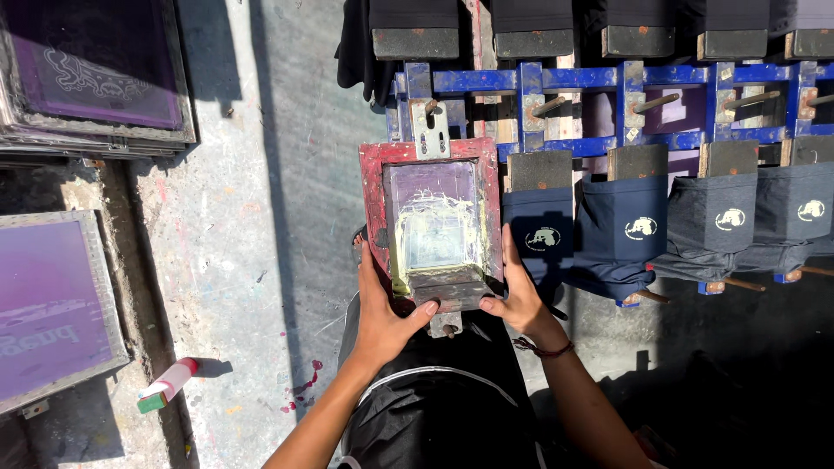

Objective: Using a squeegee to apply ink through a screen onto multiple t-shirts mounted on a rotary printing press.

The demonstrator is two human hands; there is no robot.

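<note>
Both hands grip the red-framed printing screen: left hand with fingers wrapped on its near left edge, right hand likewise on the right edge, beside dark printed shirts on blue rack

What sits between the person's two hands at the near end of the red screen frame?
In the head view, a squeegee lies between left hand and right hand, inside the red screen frame.

Both forearms are showing bare, no sleeves reaching toward the fingers. The right hand is wearing a thin dark cord bracelet at the wrist, well back from the fingers. The left hand is wearing nothing. A black garment with a white curved line is covering the torso.
</note>
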